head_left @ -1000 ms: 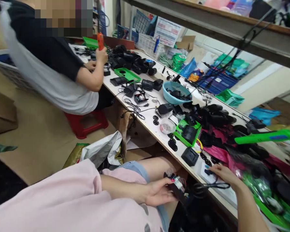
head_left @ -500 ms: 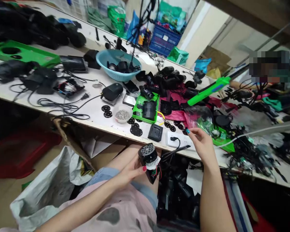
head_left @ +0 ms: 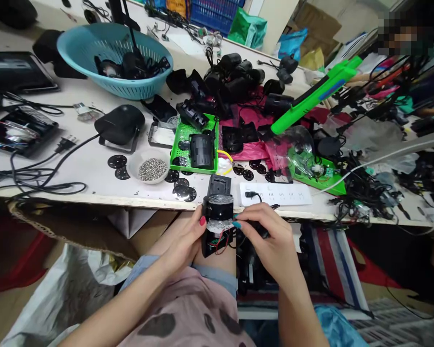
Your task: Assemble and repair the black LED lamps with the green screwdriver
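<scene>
A small black round device (head_left: 220, 212) with a perforated top, a clear ring and red wires hanging below sits between both hands, just under the table's front edge. My left hand (head_left: 186, 240) is wrapped around its left side. My right hand (head_left: 265, 231) pinches its right side at the clear ring, fingers closed. Directly behind them on the table lie a white power strip (head_left: 282, 194) with a black plug in it and a black square part (head_left: 219, 183).
The white table (head_left: 94, 185) carries a green tray (head_left: 193, 144) with a black cylinder, a dish of small metal balls (head_left: 152, 169), black discs, a teal basket (head_left: 114, 58), cables and piles of black housings. A green tool (head_left: 314, 96) hangs at right. Another person's arm shows far right.
My right hand came down from the power strip onto the device. My left hand raised the device closer to the table edge. The view swung right and nearer.
</scene>
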Available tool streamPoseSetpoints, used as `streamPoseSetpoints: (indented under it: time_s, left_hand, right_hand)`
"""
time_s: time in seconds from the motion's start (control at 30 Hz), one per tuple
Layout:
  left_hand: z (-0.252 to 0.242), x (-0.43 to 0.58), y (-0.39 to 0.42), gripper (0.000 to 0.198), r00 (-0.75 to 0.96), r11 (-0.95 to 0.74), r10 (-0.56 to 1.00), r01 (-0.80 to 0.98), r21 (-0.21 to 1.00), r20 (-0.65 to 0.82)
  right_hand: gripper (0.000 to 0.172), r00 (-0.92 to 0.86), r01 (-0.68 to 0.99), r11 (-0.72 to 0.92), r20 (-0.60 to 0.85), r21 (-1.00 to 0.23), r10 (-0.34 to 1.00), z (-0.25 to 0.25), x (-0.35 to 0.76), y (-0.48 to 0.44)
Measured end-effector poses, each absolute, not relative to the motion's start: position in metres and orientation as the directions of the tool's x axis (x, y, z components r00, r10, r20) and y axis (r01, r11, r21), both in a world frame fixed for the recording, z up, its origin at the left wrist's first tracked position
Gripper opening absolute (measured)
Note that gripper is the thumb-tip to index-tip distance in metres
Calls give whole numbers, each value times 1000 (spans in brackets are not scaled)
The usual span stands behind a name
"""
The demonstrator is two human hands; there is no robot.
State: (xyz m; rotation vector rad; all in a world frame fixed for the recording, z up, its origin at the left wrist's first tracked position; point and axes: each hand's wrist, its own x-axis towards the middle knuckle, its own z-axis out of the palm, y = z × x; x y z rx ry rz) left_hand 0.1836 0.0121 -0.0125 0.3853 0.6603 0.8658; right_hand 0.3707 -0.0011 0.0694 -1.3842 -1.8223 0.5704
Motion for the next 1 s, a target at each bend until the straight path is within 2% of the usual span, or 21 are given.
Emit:
streamPoseSetpoints:
  time_s: [0.17,0.43,0.53,0.67,0.9,1.0]
  left_hand:
    - [-8,186,15,58,452,599,800,-556,576,-395]
    - [-8,190,21,58,465,459,856,-482,746,-226]
    - [-13,191,21,65,454,442,861,-450,776,-228]
    - [-19,192,23,65,452,497,842,-440,748,-293]
    - [-6,203,30,47,444,597,793,-435,674,-416]
    - [1,209,33,48,438,641,765,-435,633,-473]
  right_hand:
    - [10,-133,583,307,284,-753,950,65,369,8]
    - [8,-15,523,227,258,-821,966,69,363,9]
    - [9,30,482,206,251,-852,968,71,360,8]
    - [9,54,464,185,237,-866,970,72,360,7]
    - [7,65,479,182,241,-859,968,73,359,9]
    - [6,69,490,180,243,-853,967,72,360,9]
